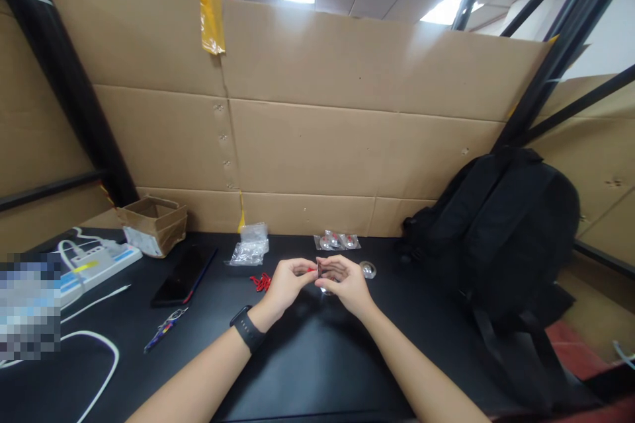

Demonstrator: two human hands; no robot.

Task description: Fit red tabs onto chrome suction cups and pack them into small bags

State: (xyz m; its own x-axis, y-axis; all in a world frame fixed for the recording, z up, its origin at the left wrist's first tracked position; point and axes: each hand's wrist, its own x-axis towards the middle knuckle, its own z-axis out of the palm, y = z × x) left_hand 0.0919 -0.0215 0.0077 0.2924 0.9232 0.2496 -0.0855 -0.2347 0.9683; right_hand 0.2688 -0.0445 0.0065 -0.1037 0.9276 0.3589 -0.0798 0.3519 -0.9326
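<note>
My left hand (284, 287), with a black watch on its wrist, and my right hand (350, 285) meet fingertip to fingertip above the black table. Pinched between them is a small, thin, dark reddish piece (319, 268), seen edge-on; its kind cannot be made out. A bit of red shows at my left fingertips. Bundled red cord (260, 282) lies just left of my left hand. Beneath the fingers is a shiny round thing (325, 290), mostly hidden. To the right of my right hand lies a round metallic disc (368, 269).
Behind my hands lie several discs in clear packets (337, 241) and crumpled clear plastic bags (251, 246). Leftward are a phone (184, 275), a keyring (166, 329), an open cardboard box (155, 225), and a power strip (102, 271) with white cables. A black backpack (506, 231) stands right; cardboard (307, 152) walls the back.
</note>
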